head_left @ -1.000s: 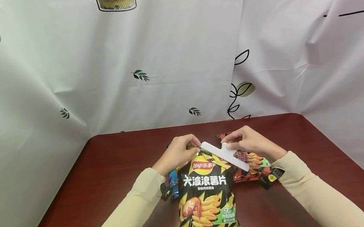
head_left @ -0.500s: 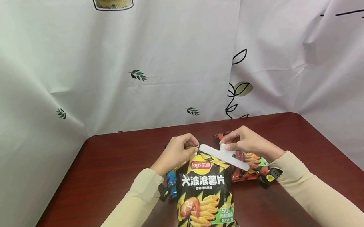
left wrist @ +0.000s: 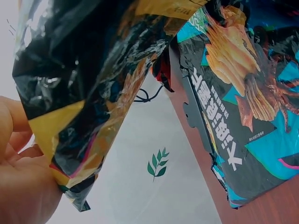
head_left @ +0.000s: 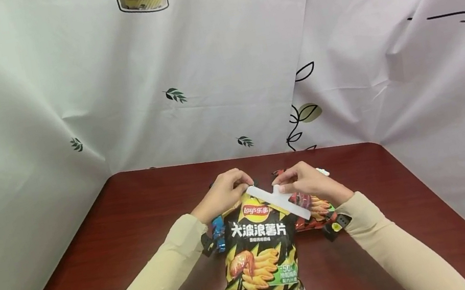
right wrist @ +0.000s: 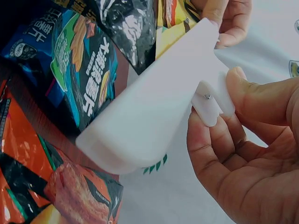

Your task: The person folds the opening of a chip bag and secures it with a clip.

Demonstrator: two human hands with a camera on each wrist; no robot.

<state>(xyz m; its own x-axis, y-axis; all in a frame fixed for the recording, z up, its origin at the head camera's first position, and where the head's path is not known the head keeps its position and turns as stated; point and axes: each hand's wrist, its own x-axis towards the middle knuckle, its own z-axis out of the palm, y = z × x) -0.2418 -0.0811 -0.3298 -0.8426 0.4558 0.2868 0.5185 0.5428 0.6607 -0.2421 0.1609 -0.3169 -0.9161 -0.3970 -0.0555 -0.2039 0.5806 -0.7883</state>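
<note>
I am working over the dark red tabletop [head_left: 138, 244], where the black and yellow chip bag [head_left: 257, 249] is lying flat in front of me with its top edge lifted between my hands. My left hand [head_left: 223, 196] is pinching the bag's top left corner, fingers curled round the foil; in the left wrist view that corner is bunching against my palm [left wrist: 23, 186]. My right hand [head_left: 306, 181] is gripping the white sealing clip [head_left: 277, 202] by its small tab, thumb and fingertips [right wrist: 252, 100] closed on it. The clip is slanting across the bag's top, its far end close beside my left fingers and its near end angling down toward the red bag [head_left: 314, 211].

To do this well, I am judging that the foil needs to be flat and taut across its whole width, so I should be pulling gently outward with the left hand instead of letting the corner crumple. The clip looks askew to the top edge; squaring it to that edge should let it catch the full mouth. I cannot tell whether the foil is sitting inside the clip or merely behind it, so I would check that before pressing. A blue bag [head_left: 218, 230] is lying under my left wrist, and I should be keeping its edge out of the clip.
</note>
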